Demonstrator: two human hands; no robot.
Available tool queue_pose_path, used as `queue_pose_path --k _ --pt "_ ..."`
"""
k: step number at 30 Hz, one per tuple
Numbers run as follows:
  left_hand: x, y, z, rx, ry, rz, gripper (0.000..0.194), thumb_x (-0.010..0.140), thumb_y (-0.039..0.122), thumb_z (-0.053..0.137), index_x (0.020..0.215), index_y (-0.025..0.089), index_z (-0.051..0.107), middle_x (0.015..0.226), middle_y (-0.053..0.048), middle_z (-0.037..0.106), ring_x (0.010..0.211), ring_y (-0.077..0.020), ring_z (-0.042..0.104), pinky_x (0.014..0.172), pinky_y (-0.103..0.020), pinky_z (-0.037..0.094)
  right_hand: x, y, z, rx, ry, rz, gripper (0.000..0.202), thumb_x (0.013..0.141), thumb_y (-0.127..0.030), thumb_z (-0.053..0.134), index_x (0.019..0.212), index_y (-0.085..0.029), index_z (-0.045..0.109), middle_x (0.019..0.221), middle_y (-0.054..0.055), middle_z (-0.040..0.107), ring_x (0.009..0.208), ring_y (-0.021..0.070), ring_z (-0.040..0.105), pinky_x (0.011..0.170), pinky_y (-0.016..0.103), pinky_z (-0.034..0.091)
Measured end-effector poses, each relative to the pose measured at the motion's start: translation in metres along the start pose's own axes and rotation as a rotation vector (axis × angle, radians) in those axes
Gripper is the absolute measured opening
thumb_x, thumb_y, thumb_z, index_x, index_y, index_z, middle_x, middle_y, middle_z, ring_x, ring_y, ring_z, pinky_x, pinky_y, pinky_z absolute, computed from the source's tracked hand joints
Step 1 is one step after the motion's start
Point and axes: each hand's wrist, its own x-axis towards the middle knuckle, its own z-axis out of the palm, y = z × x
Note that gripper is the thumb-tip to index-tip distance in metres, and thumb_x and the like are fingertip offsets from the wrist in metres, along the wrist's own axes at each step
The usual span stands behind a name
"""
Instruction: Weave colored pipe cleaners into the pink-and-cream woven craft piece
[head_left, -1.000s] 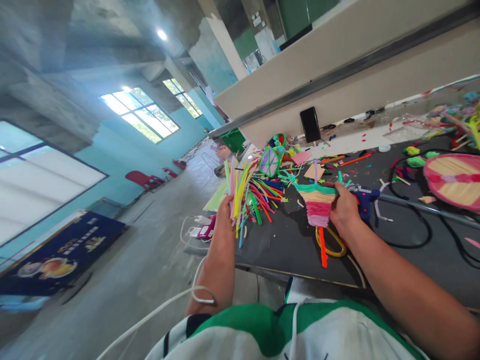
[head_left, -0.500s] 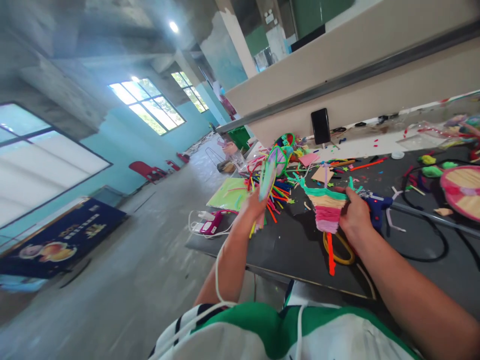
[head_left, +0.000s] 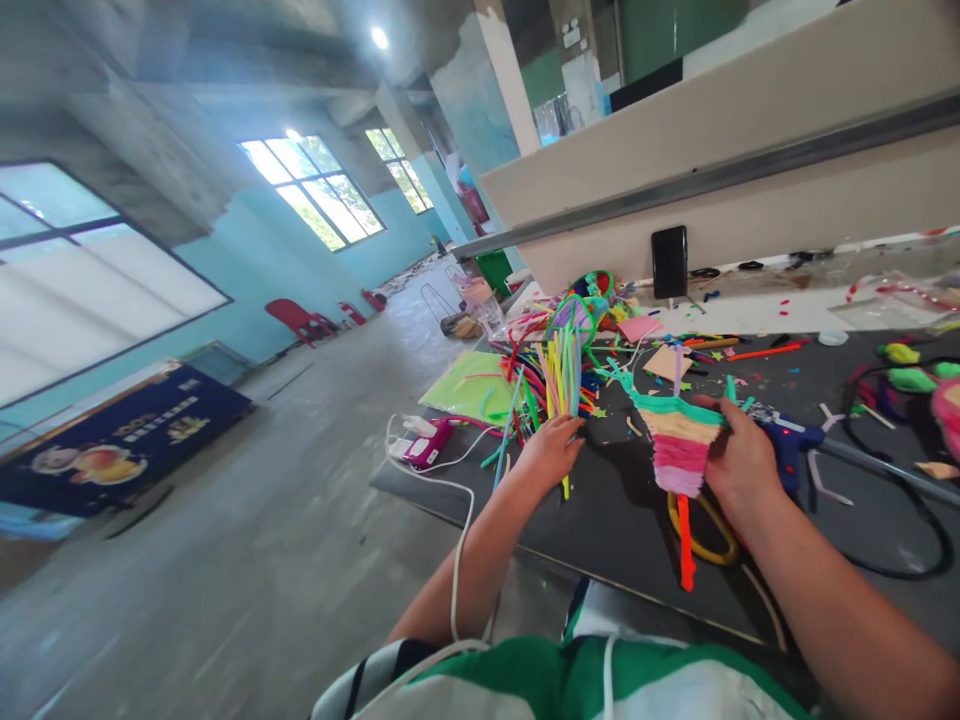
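My left hand [head_left: 551,452] is closed around the lower end of a bundle of pipe cleaners [head_left: 566,365], yellow, pink and pale green. A yellow tip pokes out below the fingers. In my right hand [head_left: 739,450] is a striped pipe-cleaner piece [head_left: 681,440], green at the top, then cream, pink and lilac. From its bottom hangs an orange strip [head_left: 685,545], and green twists branch off its upper left corner. Just right of that hand lies a blue glue gun [head_left: 795,448]. Yellow-handled scissors, partly covered, lie beneath the piece, their handle [head_left: 705,540] showing.
More loose pipe cleaners [head_left: 517,385] lie by a light green packet [head_left: 472,385]. A magenta power adapter [head_left: 429,445] with a white cable sits at the table's left edge. A black phone [head_left: 669,262] leans against the partition. Scraps and a black cord cover the right side.
My left hand has lowered the pipe-cleaner bundle and moved right, closer to my right hand. The striped piece stays in my right hand. The camera view has shifted slightly.
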Motion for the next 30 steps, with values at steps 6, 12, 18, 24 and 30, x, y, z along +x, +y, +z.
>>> queue_pose_path --k 6,12,18,24,30 --pt "-0.002 0.01 0.002 -0.037 -0.005 0.125 0.037 0.088 0.026 0.048 0.124 0.018 0.057 0.123 -0.01 0.06 0.12 -0.0222 0.05 0.107 -0.04 0.037 -0.001 0.001 0.001 -0.008 0.001 0.001 0.026 0.087 -0.026 0.043 0.079 -0.016 0.065 0.067 0.007 0.071 0.07 0.023 0.07 0.073 0.042 0.057" --pt "0.0 0.003 0.005 -0.206 0.208 0.051 0.035 0.089 0.02 0.043 0.12 0.019 0.06 0.128 -0.01 0.057 0.122 -0.0196 0.05 0.105 -0.035 0.039 0.0 0.001 0.0 0.009 0.003 -0.018 0.025 0.087 -0.028 0.045 0.079 -0.015 0.065 0.065 0.007 0.07 0.071 0.0231 0.07 0.075 0.043 0.056" --pt "0.005 -0.027 -0.002 -0.165 0.429 -0.272 0.033 0.079 0.012 0.047 0.104 0.021 0.067 0.102 -0.007 0.067 0.101 -0.0212 0.059 0.092 -0.036 0.046 0.001 0.002 -0.001 -0.026 -0.002 -0.014 0.024 0.086 -0.028 0.046 0.08 -0.015 0.065 0.068 0.007 0.071 0.067 0.023 0.069 0.074 0.043 0.056" --pt "0.004 -0.048 0.005 -0.111 0.293 -0.373 0.022 0.079 0.02 0.051 0.091 0.021 0.07 0.089 -0.006 0.068 0.092 -0.0221 0.06 0.087 -0.035 0.045 0.003 0.004 -0.004 -0.027 -0.032 -0.03 0.021 0.086 -0.029 0.048 0.082 -0.017 0.065 0.069 0.006 0.071 0.068 0.0227 0.07 0.074 0.043 0.056" --pt "0.004 -0.038 0.016 -0.124 0.239 -0.329 0.026 0.079 0.025 0.056 0.101 0.02 0.068 0.092 -0.007 0.066 0.088 -0.0207 0.06 0.083 -0.032 0.046 0.0 0.003 0.0 -0.04 0.006 -0.019 0.024 0.087 -0.028 0.045 0.08 -0.016 0.065 0.069 0.007 0.071 0.07 0.023 0.07 0.075 0.043 0.056"
